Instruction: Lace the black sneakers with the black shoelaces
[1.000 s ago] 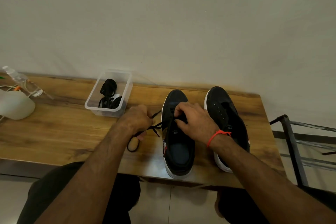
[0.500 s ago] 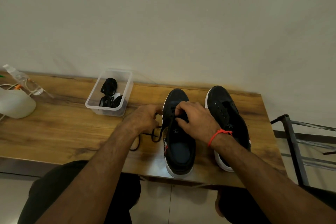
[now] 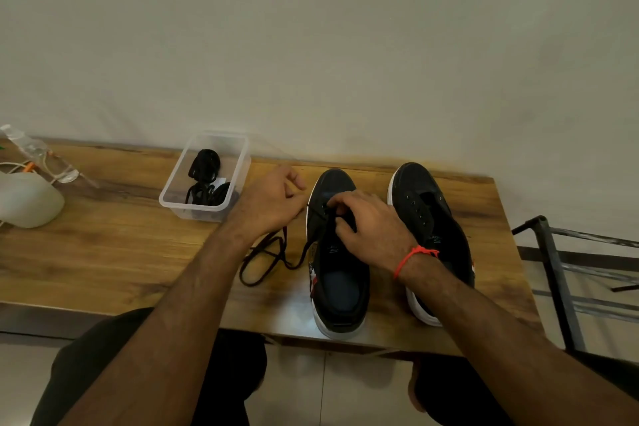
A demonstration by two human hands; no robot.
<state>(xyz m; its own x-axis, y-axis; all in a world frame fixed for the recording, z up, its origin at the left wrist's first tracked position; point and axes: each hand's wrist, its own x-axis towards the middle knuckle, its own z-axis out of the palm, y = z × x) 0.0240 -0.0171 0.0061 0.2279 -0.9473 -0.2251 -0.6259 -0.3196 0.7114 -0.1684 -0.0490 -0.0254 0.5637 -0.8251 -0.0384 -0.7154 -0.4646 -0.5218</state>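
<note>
A: Where are the sneakers?

B: Both stand side by side on the wooden table (image 3: 103, 252), toes toward the wall. The left sneaker (image 3: 340, 290) is the one being laced; the right sneaker (image 3: 432, 218) sits just beside it with its eyelets bare.

A: And the hands?

B: The right hand (image 3: 371, 226), with a red thread bracelet (image 3: 413, 258) at the wrist, lies over the left sneaker's eyelet area, its fingers curled and pinching the black shoelace (image 3: 273, 258) at the upper eyelets. The left hand (image 3: 273, 204) hovers just left of that sneaker's toe, fingers curled inward. A strand of the lace runs from the eyelets toward it, and it seems to pinch that strand, though the fingertips are hidden behind the hand itself.

A: Where does the rest of the lace go?

B: It trails off the sneaker's left side and lies in loose loops on the table, under the left wrist.

A: Any spare laces?

B: A clear plastic container (image 3: 179, 204) stands near the table's back edge, left of the left hand, holding bundled black laces (image 3: 204, 164).

A: Anything else?

B: A white rounded object (image 3: 24, 201) and a clear plastic bottle (image 3: 31, 149) lying down at the far left, and a dark metal frame (image 3: 553, 252) beyond the table's right end.
</note>
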